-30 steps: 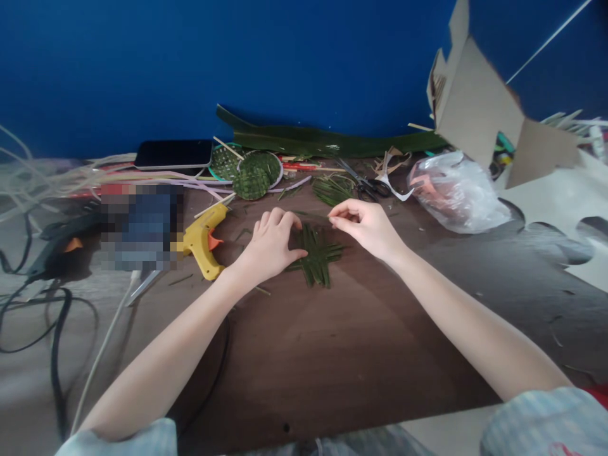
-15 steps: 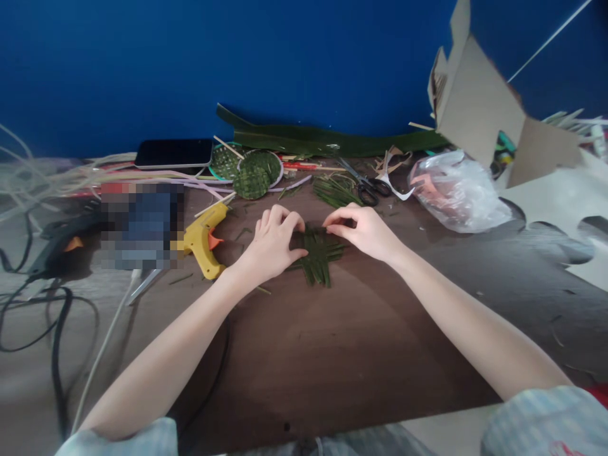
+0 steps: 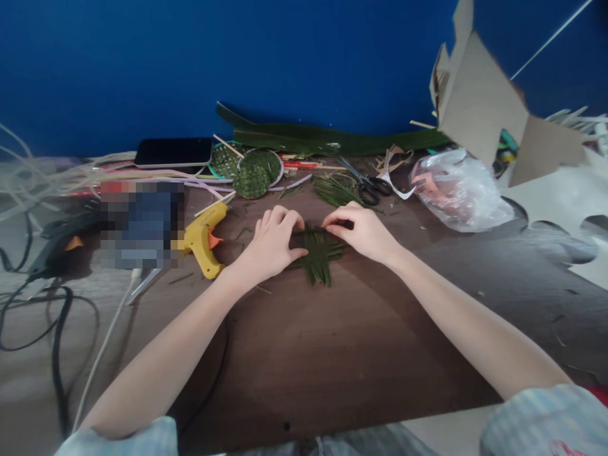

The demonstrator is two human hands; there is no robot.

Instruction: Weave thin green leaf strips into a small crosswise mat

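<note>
Dark green leaf strips woven crosswise form a small mat (image 3: pixel 317 253) on the brown table, with loose strip ends sticking out at its lower and right sides. My left hand (image 3: pixel 274 240) steadies its left edge, thumb and index fingertip set apart on the strips and the other fingers curled. At the mat's upper right, my right hand (image 3: pixel 358 231) pinches a leaf strip between thumb and index finger; the fingertips hide most of that strip. Behind my right hand lies a bundle of cut green strips (image 3: pixel 336 189), with black-handled scissors (image 3: pixel 373 190) beside it.
A yellow glue gun (image 3: pixel 204 244) lies left of my left hand, near a blurred-out device (image 3: pixel 147 221). Round woven green discs (image 3: pixel 251 180) and a phone (image 3: pixel 173 153) sit behind. Long leaves (image 3: pixel 308 139) line the wall. To the right are a plastic bag (image 3: pixel 463 193) and a cardboard box (image 3: pixel 484 95).
My right fingertips have shifted very slightly left along the mat's top edge. My left hand and the mat stay almost where they were.
</note>
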